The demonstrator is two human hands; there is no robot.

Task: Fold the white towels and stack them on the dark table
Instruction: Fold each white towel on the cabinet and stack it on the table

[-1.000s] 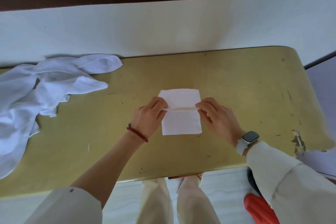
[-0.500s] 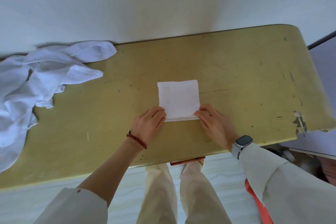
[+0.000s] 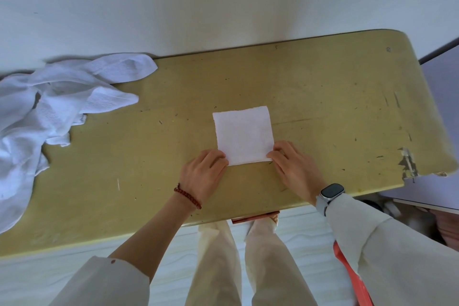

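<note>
A small white towel (image 3: 243, 134), folded into a near square, lies flat in the middle of the yellow-green table (image 3: 335, 107). My left hand (image 3: 202, 175) pinches its near left corner. My right hand (image 3: 294, 167), with a watch on the wrist, pinches its near right corner. Both hands rest on the tabletop at the towel's near edge. A heap of unfolded white towels (image 3: 49, 107) sprawls over the table's left end.
A white wall runs behind the table. The table's right front corner is chipped (image 3: 407, 161). A pale purple surface (image 3: 442, 97) stands to the right, lower than the table. A red-orange object (image 3: 352, 278) lies on the floor by my right sleeve.
One second ago my hands held the towel's near edge raised over its middle. They have since brought that edge down towards me, and the towel now lies flat as a shorter square.
</note>
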